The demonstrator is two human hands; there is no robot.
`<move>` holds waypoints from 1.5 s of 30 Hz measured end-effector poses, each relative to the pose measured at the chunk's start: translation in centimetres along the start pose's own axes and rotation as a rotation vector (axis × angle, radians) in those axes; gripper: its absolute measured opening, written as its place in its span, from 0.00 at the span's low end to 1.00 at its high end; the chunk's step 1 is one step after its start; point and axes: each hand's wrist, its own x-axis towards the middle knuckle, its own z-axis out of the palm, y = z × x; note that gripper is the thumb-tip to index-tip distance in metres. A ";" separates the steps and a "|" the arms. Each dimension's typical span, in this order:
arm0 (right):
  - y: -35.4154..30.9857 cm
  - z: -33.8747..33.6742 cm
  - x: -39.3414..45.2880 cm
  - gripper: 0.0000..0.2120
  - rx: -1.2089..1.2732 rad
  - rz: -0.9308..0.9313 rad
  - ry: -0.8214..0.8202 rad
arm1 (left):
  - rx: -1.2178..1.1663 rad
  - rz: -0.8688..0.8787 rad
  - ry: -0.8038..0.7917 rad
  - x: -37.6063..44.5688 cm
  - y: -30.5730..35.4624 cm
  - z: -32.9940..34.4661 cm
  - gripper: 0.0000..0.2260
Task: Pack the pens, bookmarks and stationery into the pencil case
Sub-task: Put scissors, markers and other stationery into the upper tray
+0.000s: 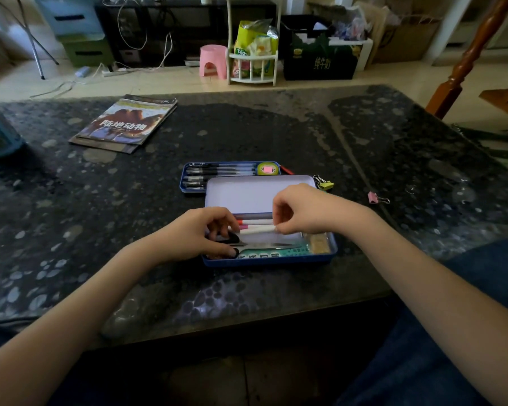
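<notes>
Pencil case (329, 253) open, scissors (264, 245) handles hidden under left hand (201, 232)

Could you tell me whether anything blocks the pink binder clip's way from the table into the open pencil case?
Nothing visible does. The pink binder clip lies on bare table right of the pencil case, whose lid is open. Neither hand is near it; both are busy inside the case.

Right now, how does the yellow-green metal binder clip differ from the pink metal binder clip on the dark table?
The yellow-green metal binder clip lies close beside the open lid of the blue tin pencil case; the pink metal binder clip lies alone, farther right. Their bodies differ in colour, yellow-green against pink. Both have wire handles, and both lie on the dark table, not yet packed.
</notes>
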 end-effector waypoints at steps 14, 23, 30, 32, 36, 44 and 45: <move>0.3 0.6 0.5 0.04 0.017 0.036 0.021 | 0.304 0.135 0.038 -0.5 0.1 0.4 0.11; 2.0 -2.0 -0.8 0.07 -0.087 0.222 -0.045 | 0.352 0.133 0.072 -0.5 0.0 0.5 0.11; 1.6 -1.4 -0.6 0.04 -0.168 0.232 -0.005 | 0.345 0.129 0.080 -0.5 -0.1 0.6 0.10; 1.6 -1.4 -0.6 0.04 -0.182 0.224 -0.011 | 0.337 0.129 0.087 -0.5 0.0 0.7 0.10; 1.6 -2.3 -1.0 0.05 -0.205 0.270 0.000 | 0.339 0.128 0.097 -0.5 0.1 0.7 0.10; 2.0 -1.9 -2.2 0.15 -0.362 0.354 -0.055 | 0.511 0.211 0.284 -0.3 1.2 2.2 0.08; 2.0 -1.9 -2.4 0.16 -0.354 0.355 -0.062 | 0.513 0.225 0.269 -0.1 1.6 2.6 0.09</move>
